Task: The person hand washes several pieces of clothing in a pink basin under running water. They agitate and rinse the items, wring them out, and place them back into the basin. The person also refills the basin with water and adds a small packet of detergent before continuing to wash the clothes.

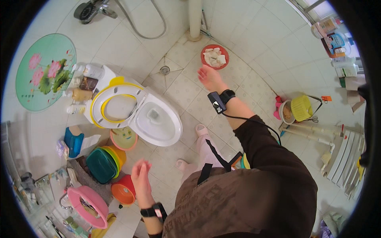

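My right hand (210,78) is stretched forward over the tiled floor, just short of a red plastic basin (227,56) that holds several whitish pieces in what looks like water. Its fingers are loosely bent, and nothing shows in them. A wrist strap with a small dark device (217,102) and a black cable is on this arm. My left hand (141,178) hangs lower left with fingers loosely curled and no object visible in it. Nearest to it is an orange bucket (123,190). Between the hands, at left, stands a white toilet (175,126) with its lid and seat raised.
Bottles (94,71) line the toilet tank. Beside the toilet are a small basin (124,139), stacked tubs (101,165) and a pink basin (101,205) by a faucet. A floor drain (164,70) and pipe (195,20) lie ahead. Pipes and a radiator (342,160) run along the right wall.
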A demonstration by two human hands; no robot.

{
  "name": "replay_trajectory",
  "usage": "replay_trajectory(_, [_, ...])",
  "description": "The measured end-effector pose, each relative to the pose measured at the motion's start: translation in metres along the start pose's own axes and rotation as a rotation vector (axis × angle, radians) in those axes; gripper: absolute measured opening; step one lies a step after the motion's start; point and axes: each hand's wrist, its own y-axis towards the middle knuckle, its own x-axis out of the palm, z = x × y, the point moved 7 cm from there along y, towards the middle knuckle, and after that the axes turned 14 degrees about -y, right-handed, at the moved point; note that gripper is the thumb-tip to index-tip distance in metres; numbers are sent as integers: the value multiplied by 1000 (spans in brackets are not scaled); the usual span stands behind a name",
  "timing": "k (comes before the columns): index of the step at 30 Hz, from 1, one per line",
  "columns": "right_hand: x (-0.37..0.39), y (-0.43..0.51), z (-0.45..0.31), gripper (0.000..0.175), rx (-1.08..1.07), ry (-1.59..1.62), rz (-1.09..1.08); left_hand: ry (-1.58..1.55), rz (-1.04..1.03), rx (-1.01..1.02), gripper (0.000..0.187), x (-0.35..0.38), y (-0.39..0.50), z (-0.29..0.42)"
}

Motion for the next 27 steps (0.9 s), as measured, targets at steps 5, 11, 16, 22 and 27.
replay_trajectory(5, [144, -98, 7, 15, 126, 310, -377, 135, -365, 143, 24, 114, 18, 17])
replay_trajectory(11, [243, -229, 50, 17, 239, 319, -559, 180, -529, 493, 29, 139, -39, 51])
replay_trajectory(16, [281, -313, 126, 14, 276, 231, -615, 182, -495, 636, 30, 55, -96, 66])
replay_trajectory(22, [318, -410, 231, 13, -1, -95, -692, 58, -368, 641, 22, -68, -150, 64])
replay_trajectory(27, [343, -484, 306, 18, -379, -433, -755, -138, -311, 445, 16, -158, -189, 48])
